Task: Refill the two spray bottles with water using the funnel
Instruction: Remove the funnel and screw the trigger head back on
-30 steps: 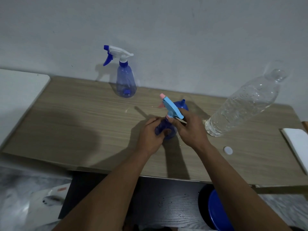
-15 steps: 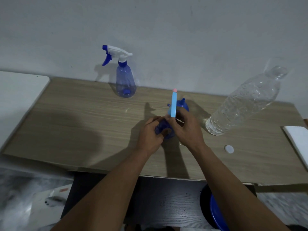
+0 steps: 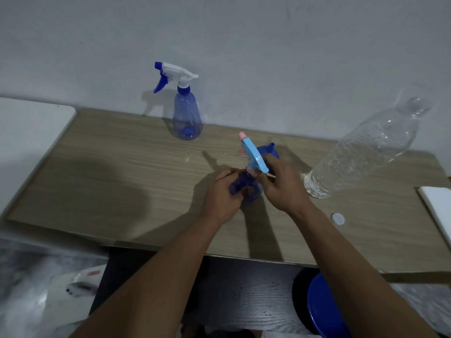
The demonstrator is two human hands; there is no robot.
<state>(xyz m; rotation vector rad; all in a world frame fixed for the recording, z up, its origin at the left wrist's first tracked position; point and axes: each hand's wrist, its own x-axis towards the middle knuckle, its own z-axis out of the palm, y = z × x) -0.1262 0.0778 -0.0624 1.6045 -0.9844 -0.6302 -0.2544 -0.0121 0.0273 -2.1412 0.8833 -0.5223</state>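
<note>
Head view: near spray bottle (image 3: 246, 190) is gripped by left hand (image 3: 220, 195), its sprayer head (image 3: 255, 154) by right hand (image 3: 284, 187); far spray bottle (image 3: 187, 118) seemingly empty, refilling judged unfinished.

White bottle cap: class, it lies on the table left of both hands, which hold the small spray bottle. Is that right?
Not quite. The head view shows the white bottle cap lying on the table right of both hands, not left. The left hand and right hand do hold the small spray bottle.
</note>
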